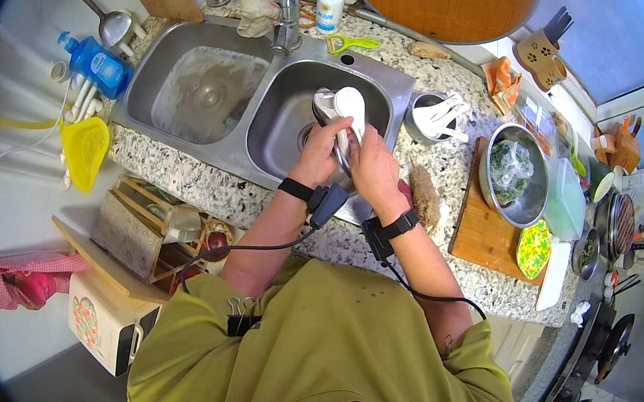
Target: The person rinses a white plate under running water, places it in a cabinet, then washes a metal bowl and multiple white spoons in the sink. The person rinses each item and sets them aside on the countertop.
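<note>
Above the right basin point(273, 133) of a stainless steel double sink, both hands grip a small bunch of spoons. A white soup spoon point(350, 102) lies on top with its round bowl pointing away from me. Beside it are a second pale spoon and metal utensils, partly covered by my fingers. My left hand point(322, 147) closes around the handles from the left. My right hand point(377, 164) holds the bunch from the right. Just right of the sink, a metal cup point(421, 130) holds several white spoons point(440, 116).
Cloudy, sudsy water point(196, 90) stands in the left basin. The faucet point(287, 7) rises behind the divider. A green peeler point(352, 44) and white bottle point(330, 5) stand behind. At right, a steel bowl point(487, 174) with bagged greens rests on a wooden cutting board point(476, 236); a loofah point(423, 193) lies nearer.
</note>
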Demonstrator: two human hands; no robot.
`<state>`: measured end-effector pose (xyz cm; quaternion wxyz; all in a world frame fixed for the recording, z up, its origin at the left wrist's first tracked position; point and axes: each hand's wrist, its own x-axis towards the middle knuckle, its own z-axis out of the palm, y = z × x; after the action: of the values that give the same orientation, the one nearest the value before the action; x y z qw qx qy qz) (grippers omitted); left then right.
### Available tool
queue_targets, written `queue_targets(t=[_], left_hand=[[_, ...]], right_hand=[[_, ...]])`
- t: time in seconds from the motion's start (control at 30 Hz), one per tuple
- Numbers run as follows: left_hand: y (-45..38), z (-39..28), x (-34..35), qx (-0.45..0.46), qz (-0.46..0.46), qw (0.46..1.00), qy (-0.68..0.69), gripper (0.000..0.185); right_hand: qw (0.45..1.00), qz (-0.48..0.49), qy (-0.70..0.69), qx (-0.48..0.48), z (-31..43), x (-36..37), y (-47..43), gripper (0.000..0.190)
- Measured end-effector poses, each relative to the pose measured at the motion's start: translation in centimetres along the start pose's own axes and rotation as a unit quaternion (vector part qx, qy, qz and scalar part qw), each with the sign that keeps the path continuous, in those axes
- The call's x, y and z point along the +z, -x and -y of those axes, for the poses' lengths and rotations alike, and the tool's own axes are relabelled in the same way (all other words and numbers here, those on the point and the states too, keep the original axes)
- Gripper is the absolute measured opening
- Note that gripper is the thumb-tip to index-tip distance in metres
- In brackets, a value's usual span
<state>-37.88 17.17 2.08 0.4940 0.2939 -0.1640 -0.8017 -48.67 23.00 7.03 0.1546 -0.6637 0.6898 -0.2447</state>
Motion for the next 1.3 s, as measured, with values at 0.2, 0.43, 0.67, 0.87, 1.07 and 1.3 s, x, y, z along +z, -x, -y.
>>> queue_targets(t=[0.2,0.43,0.67,0.87,1.07,1.3], left_hand=[[-0.4,0.3,-0.9,-0.033,-0.01,0.999,0.013,0.029],[0.2,0.6,0.0,-0.033,-0.011,0.997,-0.062,0.03],[1.4,3.0,4.4,0.017,-0.012,0.993,-0.12,0.034],[1.6,5.2,5.9,0.099,-0.071,0.971,-0.208,0.046],[3.3,6.0,6.6,0.096,-0.081,0.965,-0.232,0.054],[5.0,4.1,5.5,-0.004,-0.033,0.985,-0.171,0.034]], right_hand=[[0.997,0.046,-0.005,-0.065,-0.6,-0.1,1.1,0.054],[0.996,0.067,-0.042,-0.05,-4.6,-6.1,-1.5,0.033],[0.883,0.083,-0.427,0.177,-5.8,-3.2,-1.6,0.047],[0.751,0.144,-0.596,0.246,-7.5,-2.9,-1.1,0.029],[0.764,0.158,-0.57,0.258,-7.5,-3.0,0.1,0.037],[0.673,0.197,-0.649,0.296,-7.3,-2.5,-0.1,0.026]])
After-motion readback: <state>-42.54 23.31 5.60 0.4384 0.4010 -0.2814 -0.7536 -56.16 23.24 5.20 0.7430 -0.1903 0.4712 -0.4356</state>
